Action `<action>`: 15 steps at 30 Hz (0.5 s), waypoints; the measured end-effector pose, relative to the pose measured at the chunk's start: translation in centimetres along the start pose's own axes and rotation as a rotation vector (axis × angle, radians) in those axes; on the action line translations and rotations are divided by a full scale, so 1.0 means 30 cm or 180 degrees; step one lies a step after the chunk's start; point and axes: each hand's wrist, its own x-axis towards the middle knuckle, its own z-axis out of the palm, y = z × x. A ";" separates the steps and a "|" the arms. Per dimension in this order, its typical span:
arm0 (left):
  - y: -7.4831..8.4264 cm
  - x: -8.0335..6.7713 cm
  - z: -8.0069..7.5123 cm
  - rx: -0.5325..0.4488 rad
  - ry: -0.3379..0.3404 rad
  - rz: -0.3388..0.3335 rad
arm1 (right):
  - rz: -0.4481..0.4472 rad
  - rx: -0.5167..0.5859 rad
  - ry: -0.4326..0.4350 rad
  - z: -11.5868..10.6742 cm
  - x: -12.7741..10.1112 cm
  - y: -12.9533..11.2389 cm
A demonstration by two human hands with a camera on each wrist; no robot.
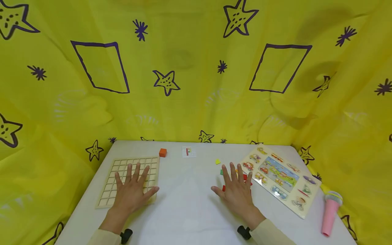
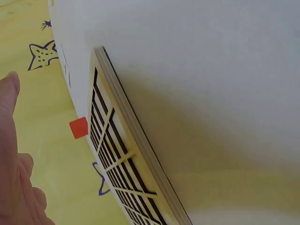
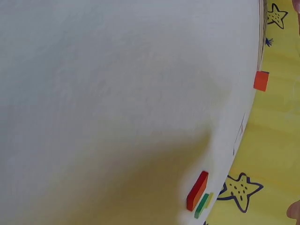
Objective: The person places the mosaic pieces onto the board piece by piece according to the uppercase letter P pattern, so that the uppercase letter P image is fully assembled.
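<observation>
My left hand [image 1: 131, 192] is spread with straight fingers above a wooden grid board [image 1: 105, 194], overlapping its right half in the head view. In the left wrist view the board [image 2: 140, 161] shows its edge and slats, with the thumb [image 2: 7, 101] off to the left side. My right hand [image 1: 237, 195], fingers also spread, is over a small group of coloured pieces and partly hides them. Among these are a red piece [image 3: 197, 191], a green piece [image 3: 201, 206] and a yellow piece [image 1: 217, 161]. Neither hand holds anything.
An orange-red cube [image 1: 163, 152] and a small printed card [image 1: 189, 152] lie toward the back of the white table [image 1: 186, 217]. On the right are a vehicle picture puzzle [image 1: 280, 178] and a pink microphone [image 1: 329, 216]. A yellow patterned curtain [image 1: 196, 109] encloses the table.
</observation>
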 end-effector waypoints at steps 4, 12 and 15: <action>-0.026 -0.001 -0.008 0.0012 0.0012 -0.0037 | -0.0020 -0.0033 -0.0067 0.016 0.012 -0.032; -0.141 -0.034 -0.026 -0.0089 -0.0029 -0.0242 | -0.0266 0.0147 -0.0452 0.073 0.047 -0.192; -0.195 -0.052 -0.039 -0.0120 -0.0047 -0.0307 | -0.0446 0.0242 -0.0632 0.091 0.064 -0.275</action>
